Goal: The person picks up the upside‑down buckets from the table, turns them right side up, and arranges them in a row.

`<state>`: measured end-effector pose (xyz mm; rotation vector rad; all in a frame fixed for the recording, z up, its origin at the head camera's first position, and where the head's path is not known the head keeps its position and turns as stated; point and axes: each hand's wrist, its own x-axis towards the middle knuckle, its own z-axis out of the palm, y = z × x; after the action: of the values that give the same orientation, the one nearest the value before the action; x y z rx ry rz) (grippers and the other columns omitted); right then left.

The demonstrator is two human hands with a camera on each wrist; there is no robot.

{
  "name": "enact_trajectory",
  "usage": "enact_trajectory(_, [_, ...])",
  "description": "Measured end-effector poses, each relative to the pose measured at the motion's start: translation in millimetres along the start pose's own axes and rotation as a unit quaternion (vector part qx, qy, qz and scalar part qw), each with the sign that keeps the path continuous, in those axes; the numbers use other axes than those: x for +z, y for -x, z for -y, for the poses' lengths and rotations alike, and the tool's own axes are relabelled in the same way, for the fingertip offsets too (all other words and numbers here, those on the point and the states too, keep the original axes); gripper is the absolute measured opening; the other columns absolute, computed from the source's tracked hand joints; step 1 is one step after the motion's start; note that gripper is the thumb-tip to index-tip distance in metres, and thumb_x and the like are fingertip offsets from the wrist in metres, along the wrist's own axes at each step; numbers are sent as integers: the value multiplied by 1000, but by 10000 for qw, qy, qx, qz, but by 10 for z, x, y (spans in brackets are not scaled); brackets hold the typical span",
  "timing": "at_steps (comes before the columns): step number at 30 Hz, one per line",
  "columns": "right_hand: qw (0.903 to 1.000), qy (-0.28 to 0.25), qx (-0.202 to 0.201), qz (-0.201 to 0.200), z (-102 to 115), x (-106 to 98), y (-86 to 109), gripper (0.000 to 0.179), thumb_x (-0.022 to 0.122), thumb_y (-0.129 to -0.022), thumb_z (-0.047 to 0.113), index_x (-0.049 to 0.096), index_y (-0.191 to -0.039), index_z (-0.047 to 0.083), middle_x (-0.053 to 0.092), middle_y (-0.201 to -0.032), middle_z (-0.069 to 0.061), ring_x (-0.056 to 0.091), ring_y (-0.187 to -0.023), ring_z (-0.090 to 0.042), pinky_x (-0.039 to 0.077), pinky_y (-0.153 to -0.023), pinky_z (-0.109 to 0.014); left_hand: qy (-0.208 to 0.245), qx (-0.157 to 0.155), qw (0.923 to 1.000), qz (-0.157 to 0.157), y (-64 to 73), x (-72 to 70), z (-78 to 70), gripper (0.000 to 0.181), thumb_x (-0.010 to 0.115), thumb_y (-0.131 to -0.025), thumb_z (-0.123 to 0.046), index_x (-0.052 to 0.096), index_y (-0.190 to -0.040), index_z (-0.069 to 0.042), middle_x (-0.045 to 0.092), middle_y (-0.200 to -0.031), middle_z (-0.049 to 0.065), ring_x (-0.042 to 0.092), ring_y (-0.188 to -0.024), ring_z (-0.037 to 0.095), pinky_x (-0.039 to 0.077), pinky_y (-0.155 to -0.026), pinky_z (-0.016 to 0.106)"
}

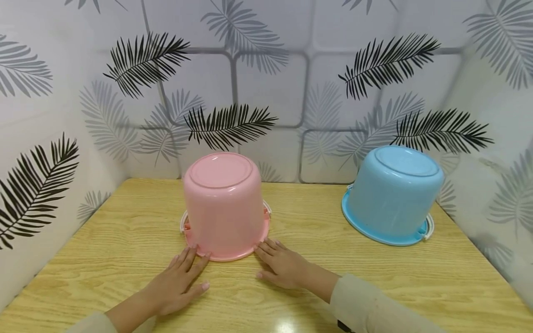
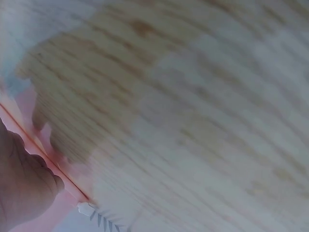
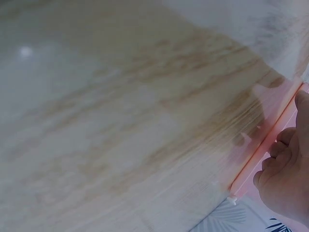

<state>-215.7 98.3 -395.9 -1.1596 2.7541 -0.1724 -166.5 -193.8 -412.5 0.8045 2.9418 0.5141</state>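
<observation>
A pink bucket (image 1: 225,208) stands upside down on the wooden table, left of the middle, its white handle (image 1: 183,221) showing at the sides. The left hand (image 1: 176,282) lies low at the front left of its rim, fingers stretched and fingertips right at the edge. At the front right of the rim, the right hand (image 1: 283,266) touches with extended fingers, thumb apart. In the left wrist view, the left hand (image 2: 24,181) appears beside the pink rim. The right wrist view has the right hand (image 3: 287,164) along the rim (image 3: 260,145).
A light blue bucket (image 1: 395,194), also upside down, stands at the back right of the table (image 1: 304,222), its white handle (image 1: 430,226) at the right side. Behind the table rises a wall (image 1: 266,88) with a leaf pattern, and more patterned wall flanks both sides.
</observation>
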Motion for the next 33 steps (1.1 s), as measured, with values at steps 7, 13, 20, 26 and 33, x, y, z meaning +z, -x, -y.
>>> enact_trajectory(7, [9999, -112, 31, 28, 3, -22, 71, 64, 42, -97, 41, 25, -146, 2, 22, -154, -14, 16, -143, -30, 20, -116, -45, -30, 89, 9999, 53, -4, 0, -1, 66, 41, -96, -44, 23, -147, -6, 11, -151, 30, 12, -138, 49, 17, -109, 64])
enact_trajectory(13, [9996, -226, 77, 114, -30, -9, 119, 65, 41, -97, 42, 23, -147, 4, 19, -154, -12, 14, -144, -29, 18, -116, -44, -63, 41, 9999, 77, 2, -23, -9, 66, 42, -96, -44, 23, -147, -6, 10, -151, 28, 12, -139, 48, 16, -110, 62])
enact_trajectory(20, [9995, -289, 29, 80, -50, -9, 174, 65, 42, -97, 41, 23, -147, 3, 19, -154, -13, 13, -144, -30, 18, -116, -46, -183, 158, 9997, -21, 9, -30, -8, 66, 42, -96, -43, 23, -147, -6, 11, -152, 27, 14, -138, 49, 19, -109, 61])
enact_trajectory(26, [9997, -213, -68, -11, -36, -29, 202, 63, 43, -97, 38, 25, -146, 2, 22, -153, -15, 17, -143, -32, 21, -115, -47, -125, 186, 9997, -10, 6, -3, -3, 65, 41, -96, -43, 22, -147, -7, 12, -152, 27, 14, -138, 49, 19, -109, 62])
enact_trajectory(33, [9997, -190, -156, -75, -44, -37, 255, 63, 44, -97, 38, 27, -145, 0, 24, -152, -17, 20, -141, -34, 23, -114, -49, -108, 222, 9997, 8, -2, 4, -15, 65, 41, -96, -44, 22, -148, -9, 12, -152, 26, 15, -138, 48, 18, -110, 61])
